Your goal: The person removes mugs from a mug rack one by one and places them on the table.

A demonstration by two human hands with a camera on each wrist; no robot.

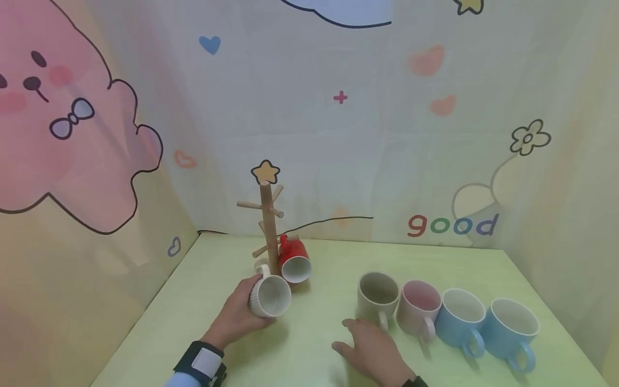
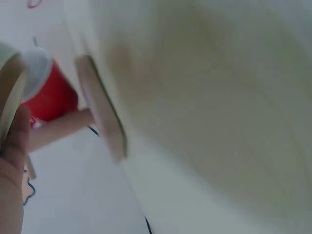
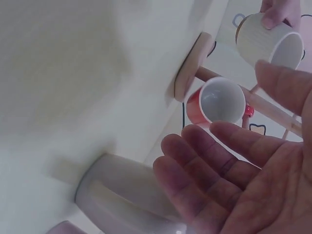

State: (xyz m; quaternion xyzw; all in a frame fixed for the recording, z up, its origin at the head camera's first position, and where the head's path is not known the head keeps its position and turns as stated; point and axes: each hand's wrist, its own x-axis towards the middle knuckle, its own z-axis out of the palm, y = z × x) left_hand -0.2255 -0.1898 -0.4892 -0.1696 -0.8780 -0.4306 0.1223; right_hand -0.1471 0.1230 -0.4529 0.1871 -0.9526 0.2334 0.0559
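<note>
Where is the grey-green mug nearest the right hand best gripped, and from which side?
Probably by its handle, coming from the near side: the grey-green mug stands upright with the handle turned toward the right hand, and the pink mug crowds its right side.

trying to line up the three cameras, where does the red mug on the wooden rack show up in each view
Head: red mug hangs low on the wooden rack, centre-left, just above the white ribbed mug held in the left hand.
Left wrist: upper left, blurred.
Right wrist: centre, mouth toward the camera.
Shared landmark: the rack's round base.
</note>
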